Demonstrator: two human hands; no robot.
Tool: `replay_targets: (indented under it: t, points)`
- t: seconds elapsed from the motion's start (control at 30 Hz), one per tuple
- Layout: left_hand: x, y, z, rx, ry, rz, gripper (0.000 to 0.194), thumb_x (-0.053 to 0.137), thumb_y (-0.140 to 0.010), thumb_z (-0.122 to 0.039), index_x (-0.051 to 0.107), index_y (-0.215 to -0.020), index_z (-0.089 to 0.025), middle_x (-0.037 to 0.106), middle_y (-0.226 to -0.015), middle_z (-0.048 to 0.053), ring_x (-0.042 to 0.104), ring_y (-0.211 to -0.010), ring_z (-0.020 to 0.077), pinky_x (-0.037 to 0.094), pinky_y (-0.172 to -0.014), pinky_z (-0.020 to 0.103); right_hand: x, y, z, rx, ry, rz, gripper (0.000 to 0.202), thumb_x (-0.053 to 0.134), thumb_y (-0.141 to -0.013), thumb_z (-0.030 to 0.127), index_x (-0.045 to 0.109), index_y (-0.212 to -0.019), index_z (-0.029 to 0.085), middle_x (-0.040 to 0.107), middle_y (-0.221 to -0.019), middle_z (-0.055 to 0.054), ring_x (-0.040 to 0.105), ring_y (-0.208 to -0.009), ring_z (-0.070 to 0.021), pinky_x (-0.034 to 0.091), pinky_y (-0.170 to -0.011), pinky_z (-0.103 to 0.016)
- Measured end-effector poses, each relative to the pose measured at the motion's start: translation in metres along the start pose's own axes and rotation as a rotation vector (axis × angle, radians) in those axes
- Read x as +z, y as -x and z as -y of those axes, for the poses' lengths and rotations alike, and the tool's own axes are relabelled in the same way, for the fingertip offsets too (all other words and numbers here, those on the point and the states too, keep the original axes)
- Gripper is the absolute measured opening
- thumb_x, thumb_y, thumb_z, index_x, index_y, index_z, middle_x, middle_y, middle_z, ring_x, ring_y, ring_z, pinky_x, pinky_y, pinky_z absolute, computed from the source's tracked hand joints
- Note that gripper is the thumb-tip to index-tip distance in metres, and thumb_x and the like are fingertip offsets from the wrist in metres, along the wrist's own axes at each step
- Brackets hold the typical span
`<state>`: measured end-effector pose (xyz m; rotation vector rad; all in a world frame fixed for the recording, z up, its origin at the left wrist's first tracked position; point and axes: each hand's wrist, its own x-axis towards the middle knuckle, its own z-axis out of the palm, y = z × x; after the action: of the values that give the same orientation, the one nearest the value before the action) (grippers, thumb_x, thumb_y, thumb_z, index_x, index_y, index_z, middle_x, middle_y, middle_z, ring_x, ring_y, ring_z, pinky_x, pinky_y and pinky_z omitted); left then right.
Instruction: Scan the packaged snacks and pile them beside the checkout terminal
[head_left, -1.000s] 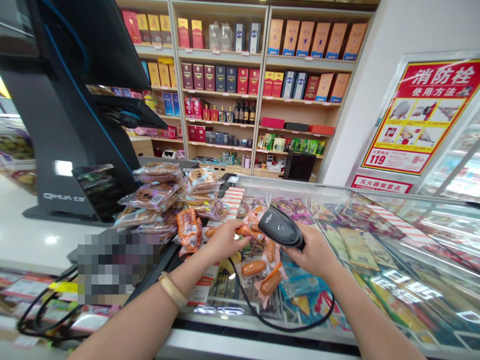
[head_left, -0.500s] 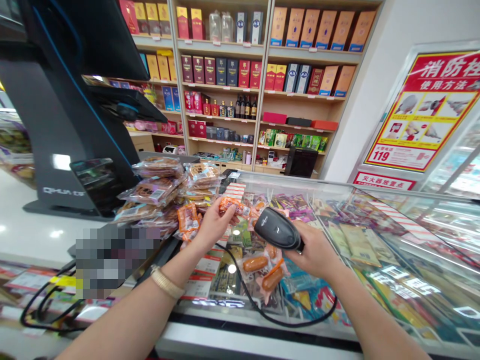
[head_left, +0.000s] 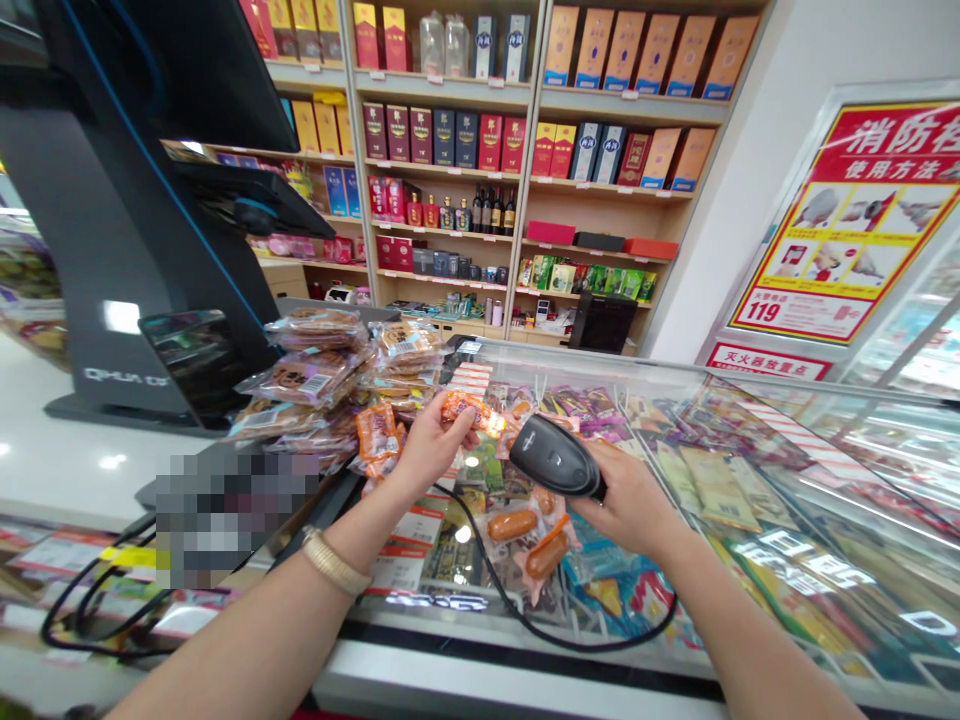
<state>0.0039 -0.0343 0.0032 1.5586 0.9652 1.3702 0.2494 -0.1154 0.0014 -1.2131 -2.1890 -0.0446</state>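
My left hand [head_left: 433,440] pinches a small orange snack packet [head_left: 471,410] above the glass counter. Around the black barcode scanner [head_left: 556,457] my right hand [head_left: 626,495] is closed, the scanner's head turned toward the packet, a small gap between them. Light falls on the packet's right end. A black cable [head_left: 499,590] loops over the glass. Packaged sausages [head_left: 512,524] lie below the scanner. Other orange packets [head_left: 377,433] are left of my left hand, beside stacked bagged flat snacks [head_left: 319,375].
A dark checkout terminal [head_left: 161,250] stands at the left. The glass case [head_left: 735,470] with packaged snacks extends right. Shelves of boxes and bottles [head_left: 450,170] are behind. A red and yellow poster [head_left: 855,215] hangs at the right.
A bright light now shows on the right end of the orange packet. Both hands stay in nearly the same place, still holding the packet and the scanner.
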Motion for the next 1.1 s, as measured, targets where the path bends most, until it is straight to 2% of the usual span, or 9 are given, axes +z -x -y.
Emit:
replay_targets:
  t: [0.2, 0.33, 0.47, 0.57, 0.63, 0.73, 0.83, 0.9, 1.1]
  points:
    - [0.001, 0.000, -0.001, 0.004, -0.006, 0.008, 0.037, 0.062, -0.074, -0.053, 0.050, -0.082, -0.020, 0.061, -0.065, -0.003, 0.056, -0.050, 0.0115, 0.047, -0.050, 0.024, 0.000, 0.000, 0.001, 0.000, 0.011, -0.008, 0.024, 0.055, -0.078, 0.024, 0.061, -0.100, 0.018, 0.068, -0.094, -0.010, 0.062, -0.087, -0.0237, 0.048, -0.079, -0.036]
    - [0.000, 0.001, 0.002, 0.099, -0.138, -0.037, 0.024, 0.057, -0.079, -0.043, 0.052, -0.084, -0.019, 0.058, -0.067, -0.003, 0.055, -0.055, 0.0120, 0.046, -0.053, 0.024, 0.000, 0.000, 0.000, 0.001, 0.026, -0.032, 0.019, 0.054, -0.077, 0.023, 0.061, -0.094, 0.019, 0.068, -0.089, -0.009, 0.062, -0.081, -0.0223, 0.048, -0.075, -0.033]
    - [-0.010, -0.001, -0.002, 0.333, -0.419, -0.247, 0.011, 0.055, -0.079, -0.030, 0.056, -0.081, -0.020, 0.058, -0.076, 0.000, 0.056, -0.070, 0.0148, 0.047, -0.067, 0.027, 0.001, 0.002, -0.006, -0.004, 0.049, -0.063, 0.013, 0.055, -0.077, 0.025, 0.060, -0.088, 0.019, 0.068, -0.083, -0.007, 0.062, -0.075, -0.0217, 0.048, -0.069, -0.032]
    - [-0.023, -0.002, -0.010, 0.453, -0.641, -0.441, 0.008, 0.054, -0.079, -0.024, 0.060, -0.080, -0.020, 0.059, -0.085, 0.004, 0.056, -0.085, 0.0190, 0.045, -0.080, 0.032, 0.002, 0.002, -0.009, -0.028, 0.037, -0.086, 0.021, 0.056, -0.078, 0.025, 0.061, -0.097, 0.019, 0.070, -0.091, -0.008, 0.064, -0.082, -0.0229, 0.050, -0.073, -0.033]
    - [-0.032, -0.003, -0.016, 0.426, -0.805, -0.578, 0.012, 0.052, -0.078, -0.020, 0.064, -0.082, -0.020, 0.059, -0.092, 0.006, 0.055, -0.092, 0.0228, 0.042, -0.085, 0.037, 0.003, 0.002, -0.010, -0.037, 0.035, -0.105, 0.024, 0.056, -0.077, 0.024, 0.062, -0.100, 0.019, 0.071, -0.095, -0.009, 0.065, -0.085, -0.0240, 0.051, -0.075, -0.034]
    - [-0.044, -0.003, -0.020, 0.271, -1.023, -0.715, 0.020, 0.050, -0.079, -0.016, 0.067, -0.088, -0.021, 0.058, -0.103, 0.011, 0.051, -0.103, 0.0295, 0.037, -0.089, 0.044, 0.003, 0.000, -0.010, -0.055, 0.036, -0.124, 0.026, 0.054, -0.077, 0.023, 0.062, -0.101, 0.019, 0.072, -0.097, -0.011, 0.067, -0.087, -0.0249, 0.052, -0.076, -0.035]
    - [-0.050, -0.004, -0.020, 0.146, -1.151, -0.677, 0.023, 0.050, -0.077, -0.015, 0.067, -0.092, -0.021, 0.057, -0.108, 0.014, 0.049, -0.107, 0.0333, 0.036, -0.088, 0.047, 0.002, 0.000, -0.011, -0.060, 0.033, -0.134, 0.027, 0.054, -0.076, 0.023, 0.063, -0.101, 0.018, 0.072, -0.095, -0.011, 0.067, -0.085, -0.0245, 0.052, -0.075, -0.035]
    - [-0.052, -0.004, -0.019, 0.116, -1.212, -0.640, 0.023, 0.051, -0.076, -0.015, 0.068, -0.091, -0.021, 0.058, -0.107, 0.014, 0.049, -0.107, 0.0341, 0.035, -0.088, 0.048, 0.002, 0.000, -0.011, -0.051, 0.035, -0.136, 0.027, 0.054, -0.076, 0.023, 0.063, -0.101, 0.018, 0.072, -0.094, -0.010, 0.067, -0.083, -0.0242, 0.052, -0.073, -0.035]
    - [-0.050, -0.002, -0.020, 0.165, -1.300, -0.622, 0.023, 0.052, -0.077, -0.020, 0.071, -0.088, -0.019, 0.059, -0.105, 0.015, 0.050, -0.105, 0.0348, 0.036, -0.088, 0.049, 0.002, 0.000, -0.011, -0.027, 0.046, -0.133, 0.024, 0.054, -0.076, 0.023, 0.063, -0.097, 0.018, 0.072, -0.091, -0.010, 0.066, -0.079, -0.0238, 0.052, -0.070, -0.034]
